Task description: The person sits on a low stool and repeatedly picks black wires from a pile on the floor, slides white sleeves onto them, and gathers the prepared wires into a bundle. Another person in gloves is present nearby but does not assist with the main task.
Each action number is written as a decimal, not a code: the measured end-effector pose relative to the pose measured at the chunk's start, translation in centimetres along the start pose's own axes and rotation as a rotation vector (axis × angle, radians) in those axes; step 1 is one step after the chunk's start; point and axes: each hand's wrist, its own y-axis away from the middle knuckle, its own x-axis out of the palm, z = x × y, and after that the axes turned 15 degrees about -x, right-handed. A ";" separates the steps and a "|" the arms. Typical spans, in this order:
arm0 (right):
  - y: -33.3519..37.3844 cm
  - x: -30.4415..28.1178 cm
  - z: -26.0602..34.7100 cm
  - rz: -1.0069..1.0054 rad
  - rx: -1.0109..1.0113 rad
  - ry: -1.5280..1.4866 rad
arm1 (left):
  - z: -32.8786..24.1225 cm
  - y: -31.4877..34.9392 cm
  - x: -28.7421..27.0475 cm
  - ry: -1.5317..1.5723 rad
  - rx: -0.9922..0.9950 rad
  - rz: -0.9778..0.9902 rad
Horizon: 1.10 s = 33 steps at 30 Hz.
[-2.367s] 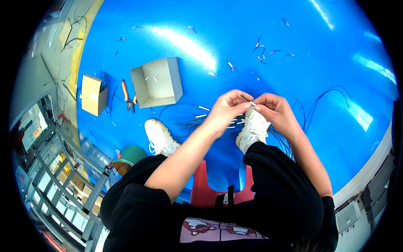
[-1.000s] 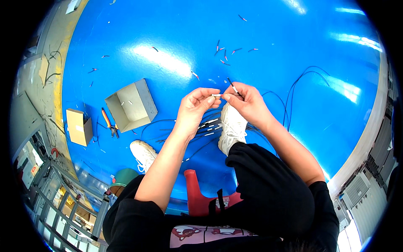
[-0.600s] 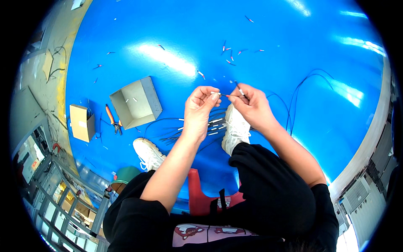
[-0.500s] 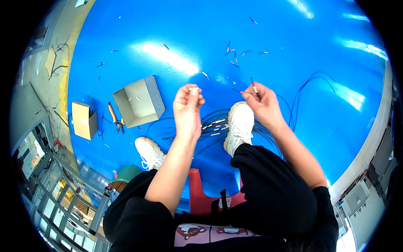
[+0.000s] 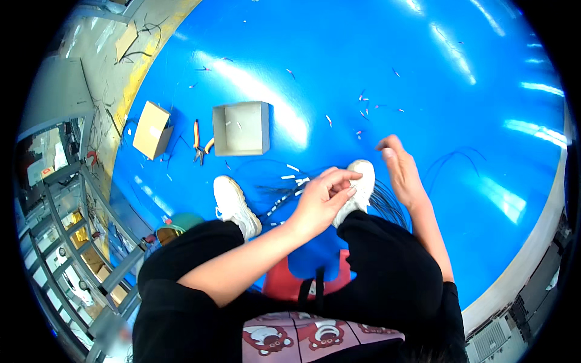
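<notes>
Near the black cables [image 5: 388, 206], your left hand [image 5: 325, 196] is mostly curled by your right shoe [image 5: 364, 174], can't tell if it's pinching anything, and your right hand [image 5: 402, 172] looks half-uncurled, empty.

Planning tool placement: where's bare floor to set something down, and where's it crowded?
Blue floor is bare right of the right forearm, below the looped black wires, and between the open grey box and scattered wire pieces. Crowded: wire bundle on both sides of the right shoe; pliers between carton and grey box.
</notes>
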 end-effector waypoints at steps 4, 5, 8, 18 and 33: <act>2.4 -2.6 6.0 0.299 -0.101 0.005 | -4.2 7.3 -0.1 -0.098 0.000 0.029; 3.0 -3.2 7.9 0.369 -0.126 0.023 | -4.4 9.0 -0.2 -0.096 0.009 0.039; 4.9 -4.9 14.5 0.580 -0.106 0.147 | -5.5 12.9 0.0 -0.132 0.105 0.045; 7.7 -0.8 23.7 0.490 -0.075 0.039 | -7.3 17.8 -0.8 -0.410 0.736 -0.166; 3.0 5.1 21.9 -0.006 -0.169 -0.172 | -9.7 17.2 -7.0 -0.248 0.676 -0.367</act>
